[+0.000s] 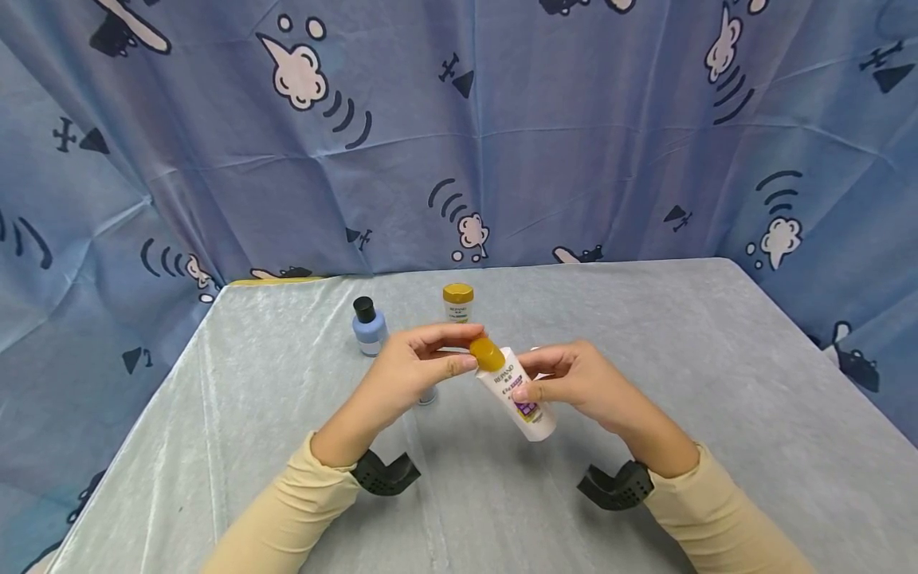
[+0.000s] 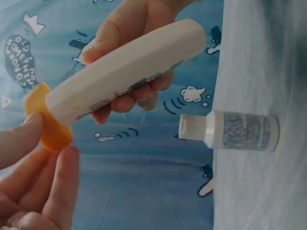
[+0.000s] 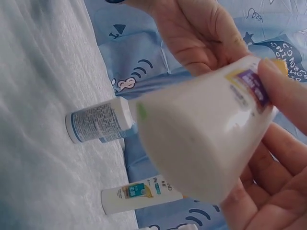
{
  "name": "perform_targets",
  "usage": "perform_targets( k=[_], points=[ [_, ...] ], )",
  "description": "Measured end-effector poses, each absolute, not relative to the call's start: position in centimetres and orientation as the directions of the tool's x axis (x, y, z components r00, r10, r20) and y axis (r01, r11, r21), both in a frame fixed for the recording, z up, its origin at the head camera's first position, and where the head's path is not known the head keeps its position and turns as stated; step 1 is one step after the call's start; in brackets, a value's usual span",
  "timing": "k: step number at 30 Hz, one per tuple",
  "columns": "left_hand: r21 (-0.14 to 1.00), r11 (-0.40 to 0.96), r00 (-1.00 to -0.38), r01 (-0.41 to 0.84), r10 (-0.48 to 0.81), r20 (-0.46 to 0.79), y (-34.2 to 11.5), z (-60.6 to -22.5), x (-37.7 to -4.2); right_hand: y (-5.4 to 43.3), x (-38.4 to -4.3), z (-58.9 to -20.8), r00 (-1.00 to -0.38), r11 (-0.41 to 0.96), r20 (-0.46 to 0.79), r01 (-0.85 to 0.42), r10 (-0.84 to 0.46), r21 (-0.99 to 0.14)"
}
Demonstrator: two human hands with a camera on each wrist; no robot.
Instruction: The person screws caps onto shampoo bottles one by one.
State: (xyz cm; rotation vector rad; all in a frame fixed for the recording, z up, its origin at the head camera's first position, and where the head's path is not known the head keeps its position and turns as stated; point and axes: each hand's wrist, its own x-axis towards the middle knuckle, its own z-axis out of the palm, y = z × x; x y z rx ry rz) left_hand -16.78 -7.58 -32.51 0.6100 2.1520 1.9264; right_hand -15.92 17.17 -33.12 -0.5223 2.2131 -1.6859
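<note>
Tilted above the table, a white bottle (image 1: 527,410) with a purple label has its yellow cap (image 1: 488,355) pointing up and to the left. My right hand (image 1: 581,383) grips the bottle's body, thumb across the front label. With thumb and fingertips, my left hand (image 1: 416,367) pinches the cap. In the left wrist view the cap (image 2: 48,117) meets the bottle's end at a slant; whether it is fastened I cannot tell. The bottle's broad base (image 3: 177,153) faces the camera in the right wrist view.
Behind the hands stand a blue bottle (image 1: 369,331) with a black cap and a yellow-capped white bottle (image 1: 457,303). The left hand mostly hides another container (image 1: 428,395). A white bottle (image 2: 244,132) appears in the left wrist view. A patterned blue curtain (image 1: 402,135) backs the table.
</note>
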Motion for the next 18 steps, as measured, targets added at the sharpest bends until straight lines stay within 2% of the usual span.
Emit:
perform_targets(
  k=[7,18],
  points=[
    [0.994,0.090,-0.959,0.061,0.282,0.033,-7.3,-31.9,-15.8,17.0,-15.9,-32.9,-0.940,0.326,-0.028,-0.089,-0.339,-0.941],
    [0.982,0.155,-0.974,0.104,0.217,0.068,-6.2,-32.5,-15.5,16.4,-15.8,-33.5,-0.947,0.349,-0.024,-0.094,-0.320,-0.932]
  ],
)
